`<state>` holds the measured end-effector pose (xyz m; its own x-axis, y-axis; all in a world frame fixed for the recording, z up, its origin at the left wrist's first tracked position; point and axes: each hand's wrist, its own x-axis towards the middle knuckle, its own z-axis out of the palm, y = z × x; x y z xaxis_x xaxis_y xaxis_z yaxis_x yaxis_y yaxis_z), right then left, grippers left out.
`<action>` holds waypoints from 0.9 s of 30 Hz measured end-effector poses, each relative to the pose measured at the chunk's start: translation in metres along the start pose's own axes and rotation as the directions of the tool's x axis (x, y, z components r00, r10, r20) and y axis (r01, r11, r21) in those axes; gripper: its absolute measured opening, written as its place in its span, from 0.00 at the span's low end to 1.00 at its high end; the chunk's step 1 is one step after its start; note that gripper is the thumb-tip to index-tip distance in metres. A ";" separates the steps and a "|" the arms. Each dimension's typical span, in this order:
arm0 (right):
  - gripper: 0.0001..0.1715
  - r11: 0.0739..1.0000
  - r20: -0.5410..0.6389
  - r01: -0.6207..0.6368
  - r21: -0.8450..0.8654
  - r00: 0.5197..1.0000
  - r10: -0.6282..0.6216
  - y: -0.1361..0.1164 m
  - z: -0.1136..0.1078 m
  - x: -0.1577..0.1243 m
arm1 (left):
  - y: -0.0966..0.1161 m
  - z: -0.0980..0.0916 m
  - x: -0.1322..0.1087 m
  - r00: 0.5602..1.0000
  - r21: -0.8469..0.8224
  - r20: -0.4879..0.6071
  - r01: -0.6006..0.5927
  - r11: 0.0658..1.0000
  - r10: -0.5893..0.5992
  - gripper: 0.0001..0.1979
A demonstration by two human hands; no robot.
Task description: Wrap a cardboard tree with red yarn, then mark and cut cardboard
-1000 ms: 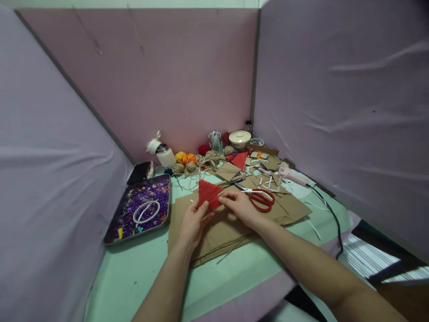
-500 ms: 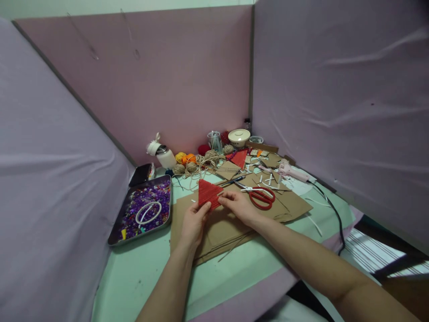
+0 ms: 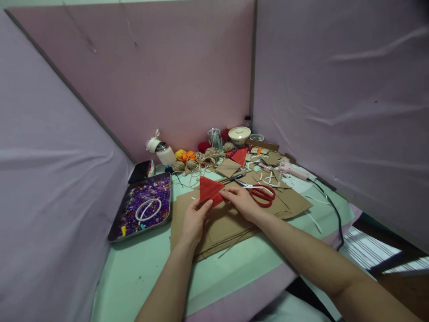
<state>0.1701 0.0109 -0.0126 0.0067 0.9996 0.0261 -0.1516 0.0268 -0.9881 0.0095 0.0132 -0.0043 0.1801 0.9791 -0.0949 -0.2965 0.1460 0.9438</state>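
A triangle wrapped in red yarn (image 3: 210,189) is held up between both hands, above a stack of brown cardboard sheets (image 3: 228,230). My left hand (image 3: 195,219) pinches its lower left part between thumb and fingers. At its right corner, my right hand (image 3: 239,200) is closed, fingertips and thumb pressed on the edge. Just beyond the right hand lie red-handled scissors (image 3: 263,195) on the cardboard. A dark pen (image 3: 233,178) rests behind the triangle.
A metal tray of purple beads (image 3: 169,197) with a white ring (image 3: 148,209) stands at the left. Behind are yarn balls (image 3: 189,155), a white bottle (image 3: 166,154) and a lidded bowl (image 3: 239,135). A pink glue gun (image 3: 295,170) with a black cord lies right, near cardboard scraps.
The camera view has shifted slightly. The red triangle has tilted a little and moved slightly right, still held by both hands.
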 end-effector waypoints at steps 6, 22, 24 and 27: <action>0.14 0.994 0.056 -0.067 0.083 0.996 0.063 -0.002 -0.001 -0.001 | -0.004 -0.006 0.003 0.998 0.061 0.053 -0.023 0.998 0.020 0.17; 0.22 0.867 0.508 -0.247 0.433 0.861 -0.008 -0.018 -0.008 -0.009 | 0.009 0.002 -0.018 0.826 -0.041 0.423 0.428 0.903 -0.372 0.14; 0.19 0.859 0.529 -0.273 0.434 0.849 0.002 -0.018 -0.006 -0.011 | 0.008 0.003 -0.019 0.792 -0.022 0.461 0.461 0.887 -0.400 0.12; 0.18 0.852 0.411 -0.222 0.473 0.911 0.009 -0.016 -0.004 -0.008 | 0.007 0.004 -0.017 0.791 -0.003 0.455 0.459 0.888 -0.408 0.13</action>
<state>0.1768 0.0024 0.0019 -0.4020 0.9124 0.0769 -0.5985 -0.1983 -0.7762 0.0080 -0.0033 0.0052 0.6906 0.6507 -0.3157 -0.1835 0.5799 0.7938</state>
